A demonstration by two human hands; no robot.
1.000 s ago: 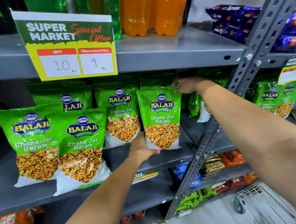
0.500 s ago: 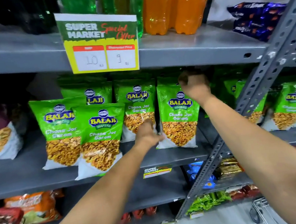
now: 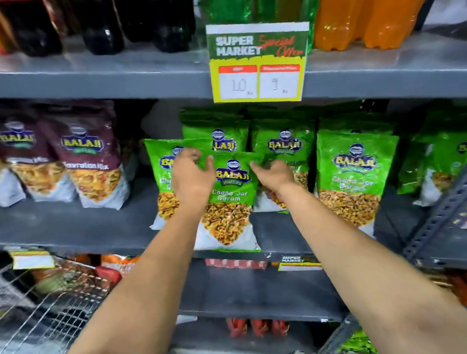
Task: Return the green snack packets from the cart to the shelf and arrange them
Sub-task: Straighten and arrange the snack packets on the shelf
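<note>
I see both hands up at the front green packet (image 3: 231, 203), which stands on the grey shelf (image 3: 64, 229) just below the yellow price sign (image 3: 260, 62). My left hand (image 3: 192, 176) pinches its top left corner, and my right hand (image 3: 273, 176) has curled fingers on its top right corner. More green packets (image 3: 354, 178) stand beside and behind it.

Glossy plastic packets (image 3: 231, 201), matt metal shelf (image 3: 54, 227)
</note>
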